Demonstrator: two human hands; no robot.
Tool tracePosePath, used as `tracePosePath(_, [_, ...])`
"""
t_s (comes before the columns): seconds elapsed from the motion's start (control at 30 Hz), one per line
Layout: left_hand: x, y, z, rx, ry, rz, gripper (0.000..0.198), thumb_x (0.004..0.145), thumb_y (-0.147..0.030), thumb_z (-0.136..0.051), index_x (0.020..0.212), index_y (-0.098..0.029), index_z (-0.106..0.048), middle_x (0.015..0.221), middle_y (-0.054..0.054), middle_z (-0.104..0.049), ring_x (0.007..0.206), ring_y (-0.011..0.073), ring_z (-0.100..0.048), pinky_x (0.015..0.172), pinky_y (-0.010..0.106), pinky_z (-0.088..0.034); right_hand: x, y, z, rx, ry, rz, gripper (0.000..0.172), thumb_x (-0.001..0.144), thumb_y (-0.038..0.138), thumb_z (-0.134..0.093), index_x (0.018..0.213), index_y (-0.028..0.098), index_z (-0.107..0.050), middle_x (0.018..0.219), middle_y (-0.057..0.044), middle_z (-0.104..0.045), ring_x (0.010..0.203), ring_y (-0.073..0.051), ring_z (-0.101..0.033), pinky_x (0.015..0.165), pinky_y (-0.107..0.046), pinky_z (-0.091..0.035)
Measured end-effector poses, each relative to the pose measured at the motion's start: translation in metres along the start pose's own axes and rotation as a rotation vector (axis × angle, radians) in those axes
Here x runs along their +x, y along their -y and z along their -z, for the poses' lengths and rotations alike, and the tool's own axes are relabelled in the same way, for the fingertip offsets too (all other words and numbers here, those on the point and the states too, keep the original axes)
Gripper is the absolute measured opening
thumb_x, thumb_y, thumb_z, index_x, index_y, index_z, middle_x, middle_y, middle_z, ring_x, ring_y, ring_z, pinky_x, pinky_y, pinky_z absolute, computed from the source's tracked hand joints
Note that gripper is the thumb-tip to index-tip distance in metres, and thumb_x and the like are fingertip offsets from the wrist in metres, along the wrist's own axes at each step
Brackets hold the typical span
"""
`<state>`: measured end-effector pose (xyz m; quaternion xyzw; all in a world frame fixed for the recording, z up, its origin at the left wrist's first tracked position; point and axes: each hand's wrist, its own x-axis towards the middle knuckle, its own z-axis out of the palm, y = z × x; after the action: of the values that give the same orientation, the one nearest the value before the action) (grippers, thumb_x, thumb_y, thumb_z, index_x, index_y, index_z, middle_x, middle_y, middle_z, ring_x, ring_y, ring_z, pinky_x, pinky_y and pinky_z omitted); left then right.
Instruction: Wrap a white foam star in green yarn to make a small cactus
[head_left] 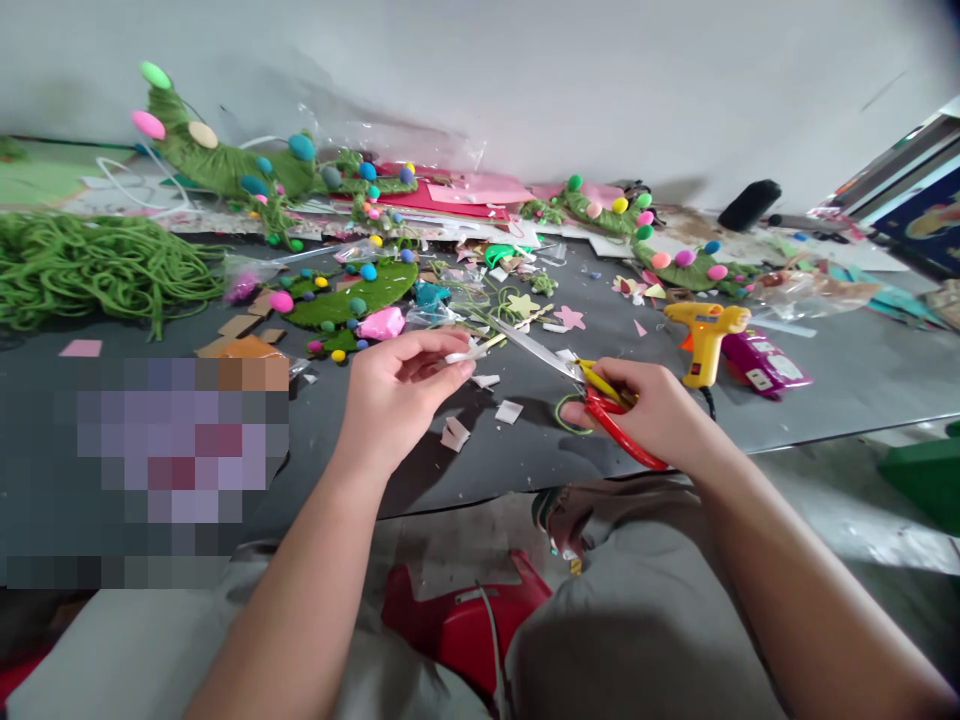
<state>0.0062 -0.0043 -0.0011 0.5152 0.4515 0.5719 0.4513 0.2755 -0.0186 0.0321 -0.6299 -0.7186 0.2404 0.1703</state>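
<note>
My left hand (401,395) is closed, pinching a small pale strip (484,350) between thumb and fingertips. What the strip is made of does not show. In my right hand (649,405) are scissors (536,347), gripped by red and yellow handles, with the blades pointing up and left toward the strip. A thin green loop of cord (559,415) hangs by my right thumb. Below the hands lie white scraps (508,411) on the dark table (420,475). A yellow star (519,306) and a pink star (570,317) lie just beyond the blades.
A yellow glue gun (705,340) stands at right beside a purple packet (772,362). Green cord (97,265) is heaped at left. Green wrapped shapes with coloured balls (225,165) rest along the wall. Near the left hand is a green leaf shape (360,300). A red stool (469,625) is below.
</note>
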Motion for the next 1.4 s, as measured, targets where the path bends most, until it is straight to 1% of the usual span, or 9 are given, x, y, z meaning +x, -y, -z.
tracePosePath(0.17, [0.001,0.0,0.001,0.08,-0.01,-0.031,0.02,0.077,-0.026,-0.086,0.096,-0.021,-0.081,0.104,0.006,-0.08,0.1,0.023,-0.074,0.092,0.035,-0.059,-0.001,-0.001,-0.001,-0.016,0.021,-0.007,0.06,0.074,0.059,-0.081,0.071,0.021,-0.035,0.067,0.006,-0.03,0.067,-0.012,-0.025,0.058,-0.026,-0.024])
tracePosePath(0.33, [0.001,-0.001,-0.001,0.006,-0.012,-0.057,0.025,0.078,-0.026,-0.085,0.101,-0.02,-0.081,0.108,0.006,-0.08,0.1,0.022,-0.074,0.092,0.033,-0.06,-0.001,-0.003,-0.002,-0.011,0.024,-0.008,0.061,0.073,0.058,-0.082,0.071,0.021,-0.034,0.068,0.006,-0.029,0.068,-0.012,-0.025,0.058,-0.025,-0.024])
tracePosePath(0.47, [0.001,-0.003,-0.002,0.052,-0.05,-0.074,0.031,0.076,-0.025,-0.086,0.106,-0.021,-0.079,0.105,0.005,-0.079,0.094,0.0194,-0.075,0.087,0.03,-0.061,0.0,-0.002,-0.003,0.002,0.044,-0.012,0.061,0.073,0.058,-0.082,0.071,0.021,-0.035,0.067,0.006,-0.03,0.067,-0.012,-0.025,0.058,-0.025,-0.025])
tracePosePath(0.7, [0.003,0.002,0.001,0.045,-0.095,-0.092,0.028,0.074,-0.027,-0.088,0.097,-0.019,-0.074,0.096,0.004,-0.077,0.084,0.0175,-0.074,0.079,0.028,-0.061,0.0,-0.009,-0.001,-0.017,0.019,-0.006,0.059,0.073,0.058,-0.082,0.071,0.021,-0.036,0.066,0.006,-0.031,0.067,-0.012,-0.026,0.057,-0.025,-0.025])
tracePosePath(0.8, [0.004,0.003,0.001,0.066,-0.097,-0.115,0.023,0.075,-0.024,-0.087,0.094,-0.019,-0.076,0.095,0.003,-0.077,0.084,0.0164,-0.073,0.08,0.027,-0.06,0.0,-0.011,0.002,-0.052,0.027,0.009,0.059,0.073,0.059,-0.082,0.072,0.021,-0.037,0.066,0.006,-0.032,0.067,-0.012,-0.026,0.056,-0.025,-0.025])
tracePosePath(0.93, [0.003,0.002,0.001,0.054,-0.076,-0.11,0.021,0.076,-0.022,-0.086,0.095,-0.021,-0.077,0.097,0.003,-0.078,0.089,0.0179,-0.074,0.084,0.029,-0.06,0.0,-0.011,0.005,-0.131,0.04,0.023,0.058,0.075,0.064,-0.077,0.072,0.021,-0.038,0.066,0.006,-0.034,0.067,-0.012,-0.025,0.057,-0.025,-0.026])
tracePosePath(1.07, [0.003,0.001,0.002,0.037,-0.043,-0.111,0.024,0.08,-0.021,-0.083,0.103,-0.022,-0.078,0.104,0.004,-0.078,0.095,0.0185,-0.074,0.088,0.03,-0.059,-0.001,-0.008,0.007,-0.172,0.04,0.026,0.059,0.077,0.067,-0.074,0.07,0.021,-0.038,0.065,0.006,-0.033,0.066,-0.012,-0.025,0.057,-0.025,-0.027])
tracePosePath(1.2, [0.003,0.001,0.004,0.03,-0.003,-0.079,0.036,0.082,-0.022,-0.082,0.117,-0.024,-0.074,0.102,0.003,-0.077,0.091,0.0173,-0.072,0.082,0.026,-0.057,-0.001,-0.004,0.01,-0.182,0.06,0.014,0.06,0.076,0.067,-0.074,0.068,0.021,-0.036,0.063,0.006,-0.032,0.067,-0.013,-0.024,0.057,-0.025,-0.027])
tracePosePath(1.4, [0.004,-0.001,0.004,0.002,0.017,-0.072,0.028,0.082,-0.022,-0.082,0.109,-0.022,-0.074,0.095,0.002,-0.073,0.086,0.0146,-0.069,0.079,0.024,-0.055,-0.001,-0.004,0.01,-0.151,0.078,0.008,0.062,0.075,0.065,-0.075,0.067,0.02,-0.033,0.063,0.006,-0.031,0.069,-0.013,-0.023,0.057,-0.024,-0.028])
